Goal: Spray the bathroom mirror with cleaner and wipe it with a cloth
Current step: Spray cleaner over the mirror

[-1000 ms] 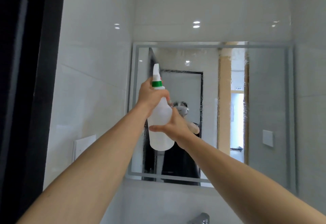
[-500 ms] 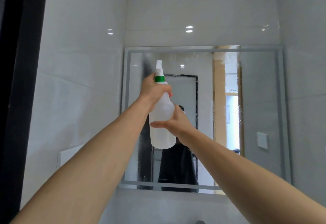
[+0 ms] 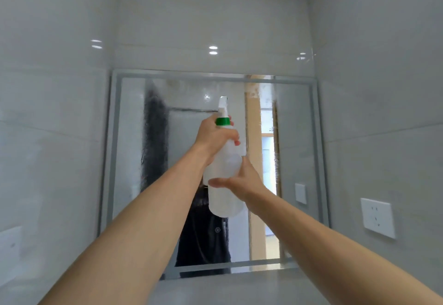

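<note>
A white spray bottle (image 3: 224,199) with a green collar is held up in front of the framed wall mirror (image 3: 297,136), nozzle toward the glass. My left hand (image 3: 212,136) grips the bottle's neck just under the collar, fingers wrapped round the trigger side. My right hand (image 3: 239,181) holds the bottle's body from the right, thumb across its front. The mirror's upper left part looks misted with droplets. No cloth is in view.
Grey tiled walls close in on both sides of the mirror. A white wall socket (image 3: 377,217) sits on the right wall beside the mirror. A white plate (image 3: 9,244) shows low on the left wall.
Both hands have moved the bottle to the right across the mirror, and the view has swung right, so the dark door frame at the left is out of sight.
</note>
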### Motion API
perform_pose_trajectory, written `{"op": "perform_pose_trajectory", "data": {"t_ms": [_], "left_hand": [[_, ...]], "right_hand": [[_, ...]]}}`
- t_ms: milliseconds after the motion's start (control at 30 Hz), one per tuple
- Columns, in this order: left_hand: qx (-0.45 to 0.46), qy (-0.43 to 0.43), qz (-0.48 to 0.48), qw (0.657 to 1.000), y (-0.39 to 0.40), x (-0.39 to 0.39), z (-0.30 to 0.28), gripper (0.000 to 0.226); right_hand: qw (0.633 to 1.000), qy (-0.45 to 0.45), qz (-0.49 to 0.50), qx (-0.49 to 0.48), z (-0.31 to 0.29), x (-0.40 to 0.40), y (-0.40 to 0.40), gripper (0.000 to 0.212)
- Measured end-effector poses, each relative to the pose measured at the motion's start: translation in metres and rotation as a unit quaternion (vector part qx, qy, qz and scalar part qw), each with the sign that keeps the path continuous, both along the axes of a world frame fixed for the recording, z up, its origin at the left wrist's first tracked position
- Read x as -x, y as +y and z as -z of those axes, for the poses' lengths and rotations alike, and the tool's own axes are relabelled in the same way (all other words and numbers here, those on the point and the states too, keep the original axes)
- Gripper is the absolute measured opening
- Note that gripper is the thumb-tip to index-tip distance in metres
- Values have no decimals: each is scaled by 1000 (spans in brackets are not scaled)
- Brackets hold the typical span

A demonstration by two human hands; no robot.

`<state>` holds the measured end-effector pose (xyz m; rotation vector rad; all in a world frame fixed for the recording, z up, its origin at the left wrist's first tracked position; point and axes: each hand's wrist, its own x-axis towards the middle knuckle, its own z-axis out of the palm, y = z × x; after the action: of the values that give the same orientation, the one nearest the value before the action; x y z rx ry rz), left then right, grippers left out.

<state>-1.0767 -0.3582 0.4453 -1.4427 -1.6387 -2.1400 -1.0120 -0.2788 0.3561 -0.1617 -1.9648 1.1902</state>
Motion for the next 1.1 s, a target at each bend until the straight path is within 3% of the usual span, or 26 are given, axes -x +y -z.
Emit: {"op": "perform_pose_trajectory", "data": {"t_ms": [233,433,800,967,1100], "left_hand": [[7,12,18,1000,58,-35,-1,31],[22,-1,82,996,103,-69,-1,56],[25,0,74,997,163,-99,17,37],[14,-4,62,998,156,-92,28,48],[-18,-24,24,999,129,-65,43,45]], "right_hand": [[998,4,64,-14,-2,-44,53,74],[994,3,106,0,2,-74,94,80],[986,-22,166,1,17,-113,140,89],[989,-38,144,-18,23,-106,144,73],[992,-61,101,-47,31,-74,125,78]]}}
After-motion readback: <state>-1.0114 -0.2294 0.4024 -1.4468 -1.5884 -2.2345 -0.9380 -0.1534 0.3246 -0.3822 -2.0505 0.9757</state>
